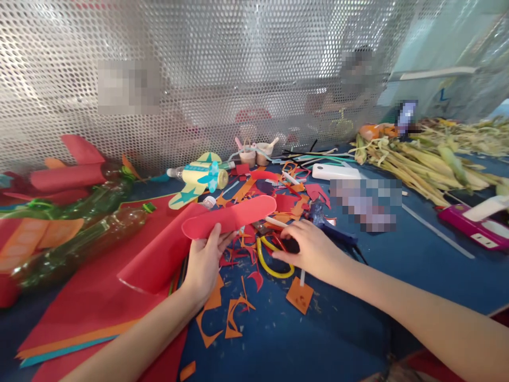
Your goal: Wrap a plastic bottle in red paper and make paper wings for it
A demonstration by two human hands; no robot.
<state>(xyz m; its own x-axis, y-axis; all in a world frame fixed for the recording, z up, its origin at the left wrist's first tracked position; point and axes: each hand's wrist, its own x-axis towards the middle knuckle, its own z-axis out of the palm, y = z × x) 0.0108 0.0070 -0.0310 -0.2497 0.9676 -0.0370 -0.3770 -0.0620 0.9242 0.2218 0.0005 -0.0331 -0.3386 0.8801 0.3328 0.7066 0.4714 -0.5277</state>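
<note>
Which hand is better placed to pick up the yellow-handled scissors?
Probably the right hand: it rests directly on the yellow-handled scissors. The left hand is busy, holding up the red wing-shaped paper piece.

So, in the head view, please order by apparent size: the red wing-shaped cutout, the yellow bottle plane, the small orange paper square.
1. red wing-shaped cutout, though held nearer the camera
2. yellow bottle plane
3. small orange paper square
</note>
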